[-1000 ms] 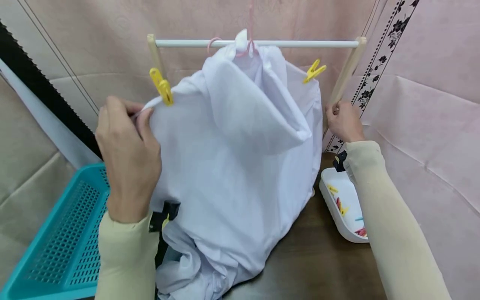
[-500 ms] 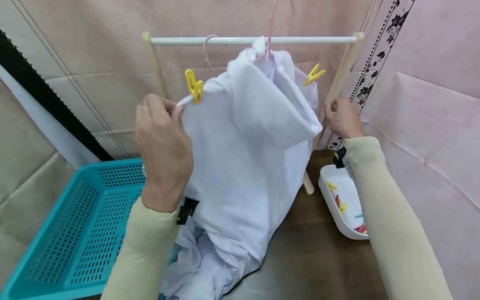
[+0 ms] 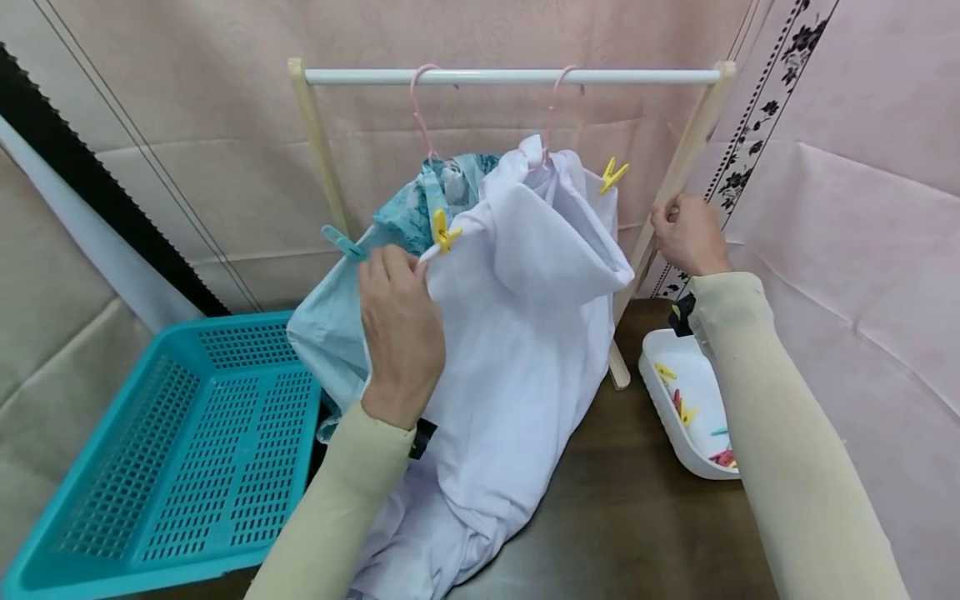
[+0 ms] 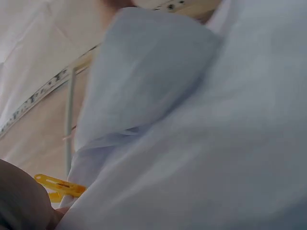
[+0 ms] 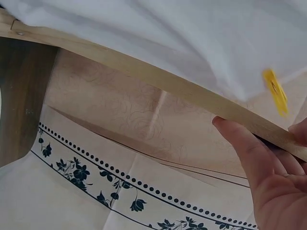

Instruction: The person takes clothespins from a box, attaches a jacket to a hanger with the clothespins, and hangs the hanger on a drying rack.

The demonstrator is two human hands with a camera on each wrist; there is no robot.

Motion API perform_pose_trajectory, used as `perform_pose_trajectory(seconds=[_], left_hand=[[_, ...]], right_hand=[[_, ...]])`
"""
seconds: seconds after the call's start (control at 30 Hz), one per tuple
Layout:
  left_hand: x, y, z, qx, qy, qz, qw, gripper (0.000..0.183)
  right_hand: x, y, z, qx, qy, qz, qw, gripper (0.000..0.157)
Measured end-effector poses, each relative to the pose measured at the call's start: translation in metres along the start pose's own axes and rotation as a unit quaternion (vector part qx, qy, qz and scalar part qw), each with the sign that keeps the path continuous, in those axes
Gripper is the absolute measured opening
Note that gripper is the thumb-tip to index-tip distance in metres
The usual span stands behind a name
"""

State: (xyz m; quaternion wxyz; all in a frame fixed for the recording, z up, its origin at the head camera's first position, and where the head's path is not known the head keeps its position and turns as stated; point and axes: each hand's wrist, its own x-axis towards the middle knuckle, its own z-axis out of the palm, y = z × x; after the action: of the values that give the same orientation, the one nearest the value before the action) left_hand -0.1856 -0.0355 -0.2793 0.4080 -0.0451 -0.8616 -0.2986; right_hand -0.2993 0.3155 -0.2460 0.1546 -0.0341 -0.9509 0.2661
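Observation:
My left hand point(image 3: 401, 333) pinches the upper left edge of a white garment point(image 3: 517, 358), just beside a yellow clothespin point(image 3: 444, 235) clipped there. A second yellow clothespin point(image 3: 612, 176) is on the garment's right side. The garment hangs from a pink hanger, its hook point(image 3: 558, 87) over the white rod point(image 3: 495, 77) of a rack. My right hand point(image 3: 692, 237) grips the rack's right wooden post point(image 5: 182, 91). Left of the white garment, partly behind it, hangs a light blue garment point(image 3: 330, 308) on another pink hanger point(image 3: 417, 108), with a blue clothespin point(image 3: 343, 242) on its edge.
A turquoise perforated basket point(image 3: 168, 333) stands at the left. At the right, partly covered by my right sleeve, is a white tray point(image 3: 667, 417) with several small clothespins. The rack's foot point(image 3: 618, 367) rests on the brown tabletop point(image 3: 592, 517), before pinkish cloth walls.
My left hand has moved right and down with the white garment's edge. The garment now hangs lower, its hook over the rod, and the blue garment has come into view. The right hand keeps its grip.

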Motion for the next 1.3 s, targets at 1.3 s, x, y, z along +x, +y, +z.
perform_pose_trajectory(seconds=[1.3], left_hand=[[-0.220,-0.128,-0.056,0.123,-0.304,0.477,0.8155,0.029]], right_hand=[[0.006,0.000,0.000,-0.011,0.013,-0.005,1.000,0.055]])
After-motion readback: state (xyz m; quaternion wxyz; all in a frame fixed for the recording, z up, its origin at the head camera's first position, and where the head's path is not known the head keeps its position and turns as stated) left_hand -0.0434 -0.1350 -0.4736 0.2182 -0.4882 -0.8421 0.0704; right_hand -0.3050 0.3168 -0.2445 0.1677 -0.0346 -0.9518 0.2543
